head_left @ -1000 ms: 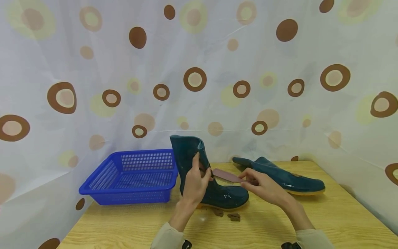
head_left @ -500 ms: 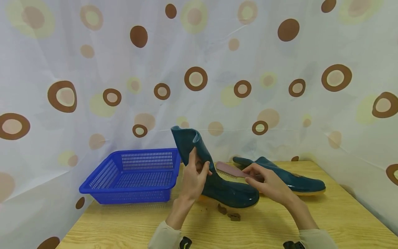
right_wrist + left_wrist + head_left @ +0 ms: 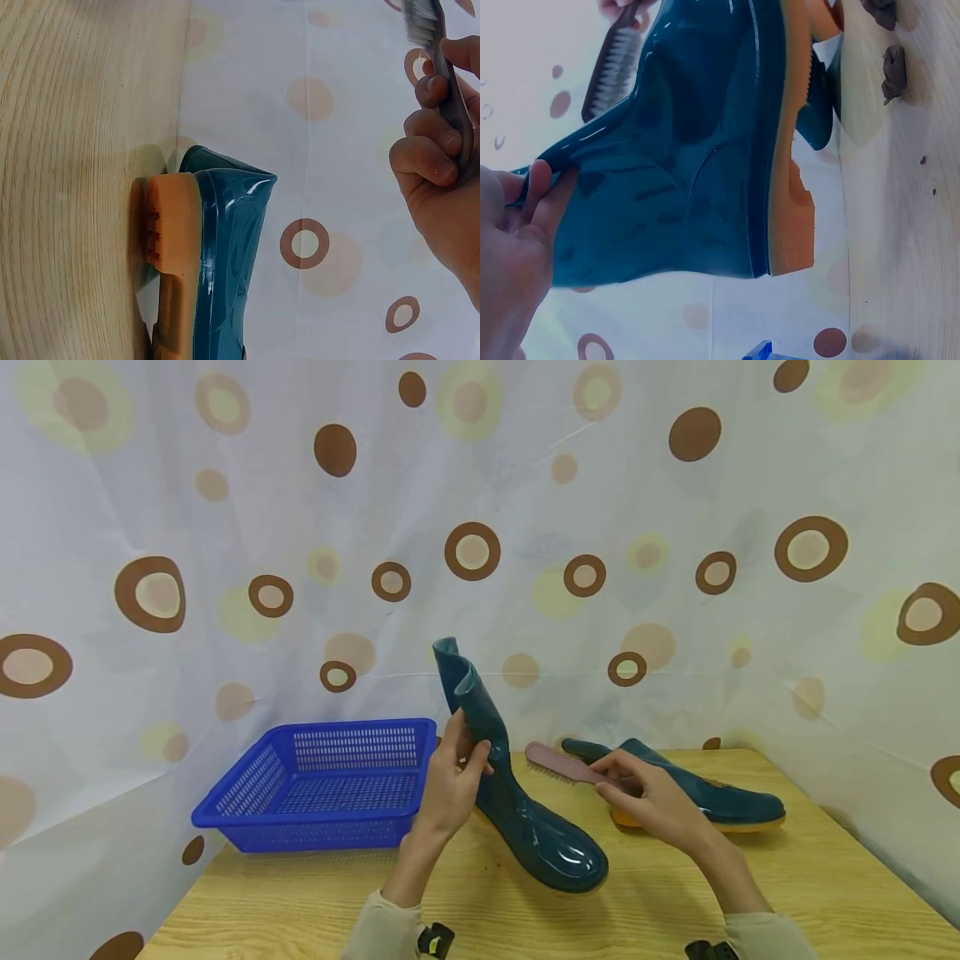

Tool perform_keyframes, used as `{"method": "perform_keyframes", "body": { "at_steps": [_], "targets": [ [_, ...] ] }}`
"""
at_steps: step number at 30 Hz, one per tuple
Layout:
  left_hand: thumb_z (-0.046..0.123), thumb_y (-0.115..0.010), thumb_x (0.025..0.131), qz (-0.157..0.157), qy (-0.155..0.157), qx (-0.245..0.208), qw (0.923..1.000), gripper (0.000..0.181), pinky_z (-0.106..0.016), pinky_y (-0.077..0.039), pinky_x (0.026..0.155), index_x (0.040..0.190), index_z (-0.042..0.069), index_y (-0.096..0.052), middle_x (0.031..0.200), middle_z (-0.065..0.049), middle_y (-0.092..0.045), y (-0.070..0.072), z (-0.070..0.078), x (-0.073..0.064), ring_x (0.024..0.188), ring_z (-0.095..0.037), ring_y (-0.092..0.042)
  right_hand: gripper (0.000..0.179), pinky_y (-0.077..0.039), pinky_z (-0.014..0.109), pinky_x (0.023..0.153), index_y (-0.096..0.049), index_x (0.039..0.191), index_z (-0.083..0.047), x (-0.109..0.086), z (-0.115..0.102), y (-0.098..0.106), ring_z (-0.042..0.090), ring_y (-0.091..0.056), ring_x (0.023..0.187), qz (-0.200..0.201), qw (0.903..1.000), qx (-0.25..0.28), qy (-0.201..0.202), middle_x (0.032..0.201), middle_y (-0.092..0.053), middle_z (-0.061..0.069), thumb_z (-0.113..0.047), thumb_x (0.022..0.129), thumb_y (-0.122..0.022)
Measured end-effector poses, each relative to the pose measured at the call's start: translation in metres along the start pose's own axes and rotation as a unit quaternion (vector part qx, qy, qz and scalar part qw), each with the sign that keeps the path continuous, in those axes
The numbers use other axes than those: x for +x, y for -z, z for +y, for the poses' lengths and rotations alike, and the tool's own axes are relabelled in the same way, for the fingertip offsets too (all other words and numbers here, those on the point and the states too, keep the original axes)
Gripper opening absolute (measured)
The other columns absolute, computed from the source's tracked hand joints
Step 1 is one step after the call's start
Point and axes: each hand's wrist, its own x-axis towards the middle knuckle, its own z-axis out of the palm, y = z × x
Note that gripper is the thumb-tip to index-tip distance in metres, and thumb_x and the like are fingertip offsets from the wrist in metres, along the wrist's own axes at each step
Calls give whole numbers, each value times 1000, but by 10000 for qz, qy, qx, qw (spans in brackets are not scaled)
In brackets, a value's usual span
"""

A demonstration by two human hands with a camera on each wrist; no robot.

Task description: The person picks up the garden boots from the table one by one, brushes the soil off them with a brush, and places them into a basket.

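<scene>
My left hand (image 3: 450,785) pinches the shaft of a dark teal rubber boot (image 3: 540,835), fingers and thumb on its folded side. The boot is tilted, toe low and towards me; in the left wrist view its orange sole (image 3: 791,225) hangs apart from the table. To the right of the shaft, my right hand (image 3: 652,797) grips the handle of a brush (image 3: 555,762) with a dull pink back. Its pale bristles (image 3: 615,67) face down, clear of the boot in the head view. Brown clumps (image 3: 894,71) lie on the table beneath, hidden by the boot in the head view.
A second teal boot (image 3: 738,802) lies on the wooden table (image 3: 697,885) at the back right, a brown patch (image 3: 717,782) on its upper. At the left stands a blue plastic basket (image 3: 315,817). A dotted curtain (image 3: 517,610) closes off the back and sides.
My left hand has lifted the boot, and its toe has swung towards me, covering the brown clumps. The brush has drawn back a little to the right, away from the shaft.
</scene>
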Motion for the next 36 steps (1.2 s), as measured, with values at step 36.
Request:
{"method": "perform_keyframes", "body": {
  "at_steps": [36],
  "targets": [
    [3,-55,100,224,74,763,9968,44,-21,-49,63,136,29,-55,99,-7,-64,5,-7,0,83,-20,-57,23,-41,25,47,-61,120,-15,-6,6,11,7,-43,49,953,9936,396,469,77,-57,-3,-8,98,-61]
  ]
}}
